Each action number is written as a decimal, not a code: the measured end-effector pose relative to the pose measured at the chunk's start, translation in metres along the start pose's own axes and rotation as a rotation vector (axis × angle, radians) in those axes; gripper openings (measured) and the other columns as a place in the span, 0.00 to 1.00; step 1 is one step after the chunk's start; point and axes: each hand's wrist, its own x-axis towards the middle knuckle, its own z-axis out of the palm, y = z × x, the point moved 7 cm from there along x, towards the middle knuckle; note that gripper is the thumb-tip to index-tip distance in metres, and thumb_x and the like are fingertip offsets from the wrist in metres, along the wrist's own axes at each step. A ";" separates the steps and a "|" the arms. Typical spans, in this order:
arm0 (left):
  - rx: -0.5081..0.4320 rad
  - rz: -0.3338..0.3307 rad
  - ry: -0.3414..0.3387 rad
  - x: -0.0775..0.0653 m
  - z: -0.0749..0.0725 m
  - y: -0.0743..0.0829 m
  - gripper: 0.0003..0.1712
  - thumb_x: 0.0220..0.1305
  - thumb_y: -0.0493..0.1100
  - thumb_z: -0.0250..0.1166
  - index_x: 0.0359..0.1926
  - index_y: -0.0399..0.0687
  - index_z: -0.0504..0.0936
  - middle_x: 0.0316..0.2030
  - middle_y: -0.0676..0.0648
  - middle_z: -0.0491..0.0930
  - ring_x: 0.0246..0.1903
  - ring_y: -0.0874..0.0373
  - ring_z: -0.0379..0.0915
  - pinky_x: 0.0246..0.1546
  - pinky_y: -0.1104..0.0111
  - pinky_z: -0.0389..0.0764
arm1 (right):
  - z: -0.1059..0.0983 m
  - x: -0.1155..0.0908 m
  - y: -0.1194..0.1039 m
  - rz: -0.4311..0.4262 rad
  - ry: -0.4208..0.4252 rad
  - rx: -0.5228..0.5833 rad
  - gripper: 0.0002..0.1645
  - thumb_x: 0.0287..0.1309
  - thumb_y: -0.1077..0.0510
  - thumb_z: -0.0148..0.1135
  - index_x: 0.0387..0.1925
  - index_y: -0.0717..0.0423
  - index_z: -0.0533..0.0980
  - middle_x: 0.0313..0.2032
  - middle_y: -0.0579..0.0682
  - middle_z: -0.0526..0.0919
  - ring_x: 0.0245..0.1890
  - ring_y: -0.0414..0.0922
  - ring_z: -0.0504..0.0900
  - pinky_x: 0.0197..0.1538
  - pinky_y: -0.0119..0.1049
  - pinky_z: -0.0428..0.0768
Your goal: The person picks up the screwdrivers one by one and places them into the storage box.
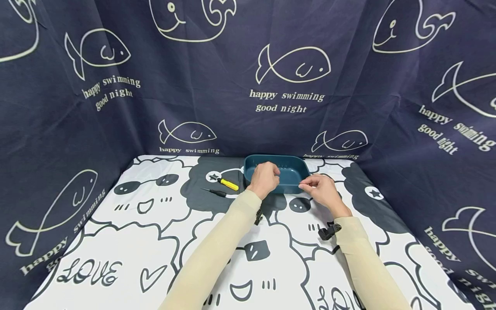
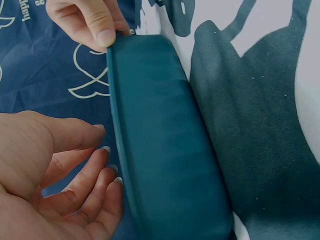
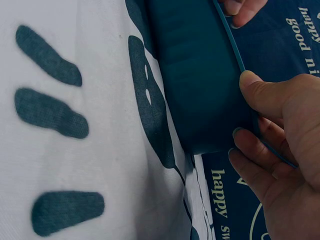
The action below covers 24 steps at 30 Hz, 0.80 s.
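Note:
A dark teal plastic basin (image 1: 288, 188) stands at the back of the table. At its front right corner my right hand (image 1: 324, 193) pinches the rim, with the thumb (image 3: 255, 90) outside and fingers on the other side. Over the basin's left part hovers my left hand (image 1: 265, 177), its fingers loosely bent. The left wrist view shows that left hand (image 2: 65, 175) beside the rim, thumb and fingertips apart, with nothing visible between them. Most of the basin's inside is hidden by this hand in the head view.
Left of the basin lie a yellow-handled screwdriver (image 1: 228, 184) and a black-handled screwdriver (image 1: 217, 192). A cloth with cartoon prints (image 1: 147, 241) covers the table. Dark blue fabric (image 1: 232, 86) hangs behind and at both sides.

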 end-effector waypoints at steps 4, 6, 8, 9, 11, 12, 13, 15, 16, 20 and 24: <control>-0.041 0.015 -0.004 -0.003 -0.005 0.004 0.12 0.66 0.35 0.67 0.48 0.46 0.90 0.44 0.48 0.88 0.43 0.55 0.83 0.42 0.64 0.84 | 0.000 -0.001 0.001 0.005 -0.001 0.015 0.05 0.57 0.55 0.78 0.33 0.50 0.90 0.34 0.47 0.86 0.31 0.43 0.77 0.33 0.34 0.74; -0.061 0.019 -0.009 -0.004 -0.008 0.004 0.11 0.67 0.36 0.67 0.49 0.45 0.89 0.44 0.48 0.88 0.43 0.55 0.83 0.43 0.64 0.84 | 0.000 -0.001 0.000 0.005 -0.003 0.016 0.05 0.57 0.55 0.78 0.33 0.50 0.90 0.34 0.47 0.86 0.31 0.44 0.77 0.34 0.35 0.74; -0.073 0.026 -0.005 -0.006 -0.012 0.003 0.11 0.68 0.37 0.68 0.49 0.45 0.89 0.45 0.48 0.88 0.44 0.55 0.83 0.44 0.64 0.84 | 0.000 -0.001 0.000 0.004 -0.005 0.014 0.05 0.57 0.55 0.78 0.33 0.50 0.90 0.33 0.47 0.86 0.31 0.44 0.77 0.34 0.36 0.74; -0.075 0.032 -0.002 -0.006 -0.013 0.003 0.11 0.68 0.38 0.69 0.49 0.46 0.89 0.45 0.49 0.88 0.45 0.55 0.83 0.45 0.64 0.83 | 0.000 -0.001 0.000 0.006 -0.005 0.013 0.04 0.57 0.55 0.78 0.33 0.50 0.90 0.33 0.47 0.86 0.31 0.43 0.77 0.35 0.36 0.74; -0.075 0.038 0.010 -0.007 -0.018 0.001 0.11 0.67 0.39 0.70 0.49 0.47 0.89 0.45 0.49 0.88 0.46 0.55 0.83 0.47 0.64 0.83 | 0.000 0.000 -0.001 0.006 -0.001 0.008 0.04 0.57 0.55 0.78 0.33 0.50 0.90 0.33 0.46 0.86 0.31 0.43 0.77 0.35 0.36 0.74; -0.076 0.042 0.015 -0.008 -0.020 0.000 0.10 0.67 0.40 0.70 0.49 0.47 0.89 0.45 0.50 0.88 0.46 0.55 0.84 0.47 0.64 0.83 | 0.000 0.000 -0.001 0.007 0.002 0.007 0.04 0.56 0.55 0.78 0.33 0.50 0.90 0.33 0.46 0.86 0.31 0.43 0.77 0.35 0.35 0.74; -0.075 0.046 0.018 -0.008 -0.022 -0.001 0.10 0.67 0.40 0.70 0.49 0.47 0.89 0.45 0.50 0.88 0.47 0.55 0.84 0.48 0.64 0.83 | 0.000 0.000 -0.001 0.006 0.003 0.007 0.05 0.56 0.55 0.78 0.33 0.51 0.90 0.33 0.46 0.87 0.31 0.42 0.77 0.35 0.35 0.74; -0.076 0.053 0.018 -0.010 -0.027 -0.002 0.10 0.67 0.41 0.70 0.48 0.48 0.89 0.45 0.50 0.89 0.47 0.56 0.84 0.48 0.63 0.83 | 0.000 0.000 -0.001 0.006 0.005 0.010 0.05 0.56 0.55 0.78 0.33 0.51 0.90 0.33 0.47 0.87 0.31 0.42 0.77 0.35 0.35 0.73; -0.076 0.054 0.016 -0.011 -0.029 -0.003 0.10 0.68 0.42 0.70 0.49 0.48 0.89 0.45 0.51 0.89 0.47 0.56 0.84 0.48 0.63 0.83 | 0.000 -0.001 -0.001 0.006 0.006 0.011 0.05 0.56 0.55 0.78 0.33 0.51 0.90 0.33 0.47 0.87 0.31 0.42 0.77 0.35 0.34 0.73; -0.080 0.068 -0.001 -0.014 -0.039 -0.005 0.12 0.68 0.43 0.71 0.50 0.48 0.89 0.45 0.50 0.89 0.47 0.55 0.84 0.48 0.62 0.84 | 0.000 0.000 0.001 0.009 0.003 0.010 0.05 0.57 0.55 0.78 0.33 0.51 0.90 0.33 0.47 0.87 0.31 0.42 0.77 0.35 0.34 0.73; -0.084 0.075 -0.016 -0.018 -0.047 -0.008 0.13 0.69 0.45 0.70 0.52 0.49 0.89 0.46 0.51 0.88 0.47 0.56 0.84 0.48 0.62 0.84 | 0.002 -0.001 0.002 0.015 0.001 0.009 0.04 0.56 0.55 0.78 0.33 0.50 0.90 0.33 0.46 0.86 0.31 0.43 0.77 0.35 0.34 0.73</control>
